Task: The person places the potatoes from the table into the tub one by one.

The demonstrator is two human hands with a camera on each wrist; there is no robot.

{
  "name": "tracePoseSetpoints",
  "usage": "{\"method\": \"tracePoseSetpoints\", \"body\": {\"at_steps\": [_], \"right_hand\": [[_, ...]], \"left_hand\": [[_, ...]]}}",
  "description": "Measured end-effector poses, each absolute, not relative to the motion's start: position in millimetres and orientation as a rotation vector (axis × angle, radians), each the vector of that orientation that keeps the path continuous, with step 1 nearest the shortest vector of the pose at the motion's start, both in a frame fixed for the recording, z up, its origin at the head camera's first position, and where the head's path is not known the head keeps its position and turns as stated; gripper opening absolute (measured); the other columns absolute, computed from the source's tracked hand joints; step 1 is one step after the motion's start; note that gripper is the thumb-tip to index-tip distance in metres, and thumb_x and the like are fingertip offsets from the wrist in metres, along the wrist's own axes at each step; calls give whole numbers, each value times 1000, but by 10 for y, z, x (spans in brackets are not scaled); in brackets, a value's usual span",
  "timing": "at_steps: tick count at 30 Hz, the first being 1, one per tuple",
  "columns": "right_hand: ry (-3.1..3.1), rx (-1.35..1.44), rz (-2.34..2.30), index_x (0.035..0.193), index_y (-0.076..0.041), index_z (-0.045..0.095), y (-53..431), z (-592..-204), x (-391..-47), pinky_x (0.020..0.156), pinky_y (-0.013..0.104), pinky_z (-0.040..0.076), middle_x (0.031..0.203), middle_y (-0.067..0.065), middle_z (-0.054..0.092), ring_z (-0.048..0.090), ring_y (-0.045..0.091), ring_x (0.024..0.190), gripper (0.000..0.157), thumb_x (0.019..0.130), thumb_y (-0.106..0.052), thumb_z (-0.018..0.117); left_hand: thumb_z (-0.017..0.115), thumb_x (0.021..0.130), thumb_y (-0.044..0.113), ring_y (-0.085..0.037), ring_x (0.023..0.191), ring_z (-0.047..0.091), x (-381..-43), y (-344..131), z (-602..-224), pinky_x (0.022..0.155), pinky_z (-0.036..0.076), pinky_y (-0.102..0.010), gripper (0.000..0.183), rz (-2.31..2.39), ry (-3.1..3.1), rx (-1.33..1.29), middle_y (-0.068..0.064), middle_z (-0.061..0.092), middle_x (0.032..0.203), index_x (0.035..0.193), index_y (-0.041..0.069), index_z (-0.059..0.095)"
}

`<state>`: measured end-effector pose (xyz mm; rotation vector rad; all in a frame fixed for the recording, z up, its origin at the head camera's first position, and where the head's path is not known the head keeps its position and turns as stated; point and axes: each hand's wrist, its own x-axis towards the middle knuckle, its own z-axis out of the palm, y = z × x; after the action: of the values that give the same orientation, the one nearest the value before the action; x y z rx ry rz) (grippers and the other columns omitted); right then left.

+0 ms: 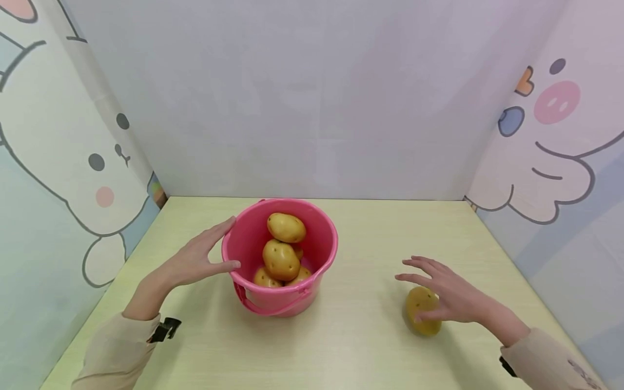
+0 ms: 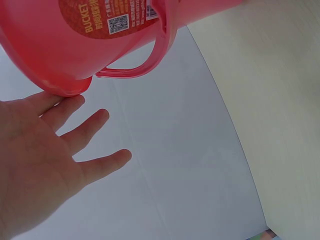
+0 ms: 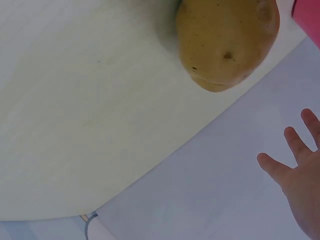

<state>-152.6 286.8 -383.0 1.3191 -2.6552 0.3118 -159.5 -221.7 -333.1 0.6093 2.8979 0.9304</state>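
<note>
A pink bucket (image 1: 287,300) stands on the table left of centre with several potatoes (image 1: 281,260) inside. My left hand (image 1: 195,260) is at its left rim, fingers spread and fairly straight, the fingertips right at the edge. In the left wrist view the bucket's side (image 2: 45,35) carries a printed label, and the hand (image 2: 45,150) shows its palm beneath the rim. On the right, a single potato (image 1: 419,306) lies on the table. My right hand (image 1: 453,295) hovers over it, fingers spread, thumb across the potato in the head view. The right wrist view shows this potato (image 3: 227,40) up close.
The pale wood-look table (image 1: 361,346) ends at a plain light wall (image 1: 317,108) behind. Side panels with cartoon animals (image 1: 107,179) flank it left and right. The bucket's pink handle (image 1: 278,311) hangs down on its front side.
</note>
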Motion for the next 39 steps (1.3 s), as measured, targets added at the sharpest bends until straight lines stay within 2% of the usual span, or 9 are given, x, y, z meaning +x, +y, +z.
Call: {"method": "tracePoseSetpoints", "body": {"at_steps": [6, 15, 23, 39], "right_hand": [[-2690, 1289, 295, 126, -25, 47, 2944, -3996, -1434, 86, 49, 30, 133, 5, 35, 30, 32, 119, 74, 61, -49, 74], [-2710, 1291, 344, 125, -24, 49, 3028, -4172, -1369, 81, 55, 35, 130, 12, 39, 34, 35, 115, 78, 56, -48, 77], [-2718, 1315, 358, 125, -22, 50, 3084, -4262, -1362, 73, 52, 43, 128, 13, 40, 36, 33, 113, 76, 59, -49, 75], [-2746, 1286, 390, 124, -19, 49, 3115, -4345, -1370, 69, 44, 46, 125, 14, 40, 38, 25, 108, 73, 63, -52, 72]], "left_hand": [[69, 72, 41, -32, 123, 24, -1593, -2216, -3340, 80, 41, -55, 91, 924, 2898, 607, -9, 25, 141, 142, 15, 18], [69, 71, 42, -32, 123, 24, -1592, -2214, -3339, 80, 41, -55, 91, 920, 2903, 602, -10, 24, 141, 142, 15, 18], [70, 71, 40, -32, 123, 25, -1587, -2210, -3326, 80, 40, -55, 91, 921, 2905, 598, -10, 25, 140, 141, 14, 19], [68, 71, 46, -32, 123, 24, -1599, -2224, -3340, 80, 41, -55, 92, 921, 2903, 614, -9, 24, 141, 142, 15, 17]]}}
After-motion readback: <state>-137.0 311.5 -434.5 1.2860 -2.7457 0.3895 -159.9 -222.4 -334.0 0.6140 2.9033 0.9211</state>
